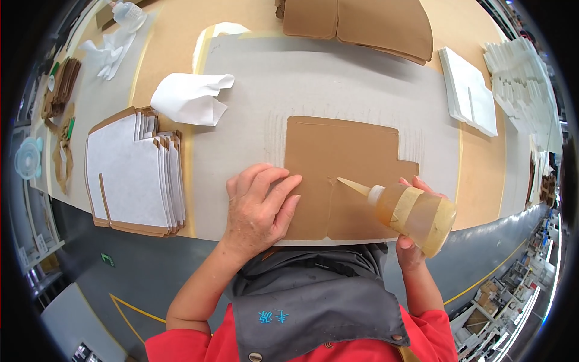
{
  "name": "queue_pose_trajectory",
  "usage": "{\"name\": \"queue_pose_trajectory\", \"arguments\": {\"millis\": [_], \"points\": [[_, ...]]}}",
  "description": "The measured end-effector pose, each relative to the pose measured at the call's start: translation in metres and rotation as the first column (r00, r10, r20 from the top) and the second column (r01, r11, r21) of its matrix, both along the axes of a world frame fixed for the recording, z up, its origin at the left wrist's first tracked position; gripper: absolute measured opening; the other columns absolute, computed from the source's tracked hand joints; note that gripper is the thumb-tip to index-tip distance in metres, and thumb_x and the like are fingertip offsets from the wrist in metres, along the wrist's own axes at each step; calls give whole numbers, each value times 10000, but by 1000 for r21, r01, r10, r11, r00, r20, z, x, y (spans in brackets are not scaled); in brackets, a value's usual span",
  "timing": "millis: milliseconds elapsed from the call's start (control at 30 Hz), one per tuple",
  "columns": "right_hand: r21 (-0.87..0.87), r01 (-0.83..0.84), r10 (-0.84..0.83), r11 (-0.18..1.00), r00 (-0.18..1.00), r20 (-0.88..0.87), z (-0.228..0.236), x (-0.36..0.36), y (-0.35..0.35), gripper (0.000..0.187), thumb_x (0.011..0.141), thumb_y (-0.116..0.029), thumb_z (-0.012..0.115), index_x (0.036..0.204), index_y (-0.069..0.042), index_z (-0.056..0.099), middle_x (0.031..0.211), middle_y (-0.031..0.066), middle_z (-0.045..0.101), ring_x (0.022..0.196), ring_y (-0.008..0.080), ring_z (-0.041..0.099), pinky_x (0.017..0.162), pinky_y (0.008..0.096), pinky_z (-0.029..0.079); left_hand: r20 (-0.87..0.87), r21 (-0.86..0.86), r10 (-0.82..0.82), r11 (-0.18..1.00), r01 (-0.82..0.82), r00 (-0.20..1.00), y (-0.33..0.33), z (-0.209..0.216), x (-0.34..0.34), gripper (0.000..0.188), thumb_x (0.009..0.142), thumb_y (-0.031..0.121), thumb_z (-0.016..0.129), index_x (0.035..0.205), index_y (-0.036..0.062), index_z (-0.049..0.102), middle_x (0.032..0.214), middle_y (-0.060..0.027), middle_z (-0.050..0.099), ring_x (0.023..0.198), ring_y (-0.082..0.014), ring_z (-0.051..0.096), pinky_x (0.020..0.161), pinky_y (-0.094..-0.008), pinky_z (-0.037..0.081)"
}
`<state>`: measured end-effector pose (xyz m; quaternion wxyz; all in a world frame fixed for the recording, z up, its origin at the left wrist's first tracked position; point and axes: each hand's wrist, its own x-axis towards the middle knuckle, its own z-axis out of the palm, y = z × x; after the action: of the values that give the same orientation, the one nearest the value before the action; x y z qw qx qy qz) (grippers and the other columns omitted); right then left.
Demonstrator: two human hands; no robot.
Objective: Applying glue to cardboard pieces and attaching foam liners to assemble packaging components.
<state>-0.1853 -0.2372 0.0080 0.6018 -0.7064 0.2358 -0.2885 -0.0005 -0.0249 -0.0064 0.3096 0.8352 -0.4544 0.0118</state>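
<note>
A brown sheet (344,148) with a notched upper right corner lies flat at the front edge of the table. My right hand (411,256) is wrapped round a squeeze bottle (401,208) of amber liquid, banded with tape. The bottle is tilted, its pointed nozzle over the middle of the sheet near a short slit; I cannot tell whether the tip touches. At the sheet's left edge rests my left hand (256,208), fingers bent but apart, with nothing held in it.
To the left stands a stack of white-faced brown pieces (126,175), with a crumpled white sheet (187,99) behind it. Brown sheets (362,27) are piled at the back. White slotted pieces (467,90) lie at the right. Another bottle (128,15) sits far left.
</note>
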Motion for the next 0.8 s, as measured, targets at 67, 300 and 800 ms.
{"name": "queue_pose_trajectory", "arguments": {"millis": [67, 300, 800], "points": [[69, 77, -76, 995, 997, -15, 4, 3, 3, 1096, 650, -646, 854, 1422, -52, 353, 1435, 201, 490, 1307, 388, 533, 1084, 515, 449, -1, 0, 0, 1000, 0, 1000, 0, 0, 0, 331, 796, 138, 756, 1125, 126, 714, 1136, -19, 620, 1127, -247, 557, 959, -380, 352], [228, 99, -94, 969, 995, -30, 16, 2, 3, 1089, 699, -613, 852, 1477, -42, 348, 1445, 195, 483, 1300, 378, 536, 1084, 517, 450, 13, -6, -2, 1000, 2, 1000, 0, 0, -1, 324, 798, 131, 751, 1120, 120, 713, 1128, -25, 619, 1118, -246, 558, 961, -381, 353], [266, 33, -16, 963, 998, -67, 14, -37, 13, 1029, 672, -588, 890, 1398, -11, 443, 1364, 201, 552, 1200, 339, 605, 1014, 487, 499, 96, 6, -17, 1000, 16, 995, -1, -3, 0, 309, 818, 152, 729, 1123, 115, 701, 1126, -13, 612, 1113, -232, 551, 910, -385, 355]]}}
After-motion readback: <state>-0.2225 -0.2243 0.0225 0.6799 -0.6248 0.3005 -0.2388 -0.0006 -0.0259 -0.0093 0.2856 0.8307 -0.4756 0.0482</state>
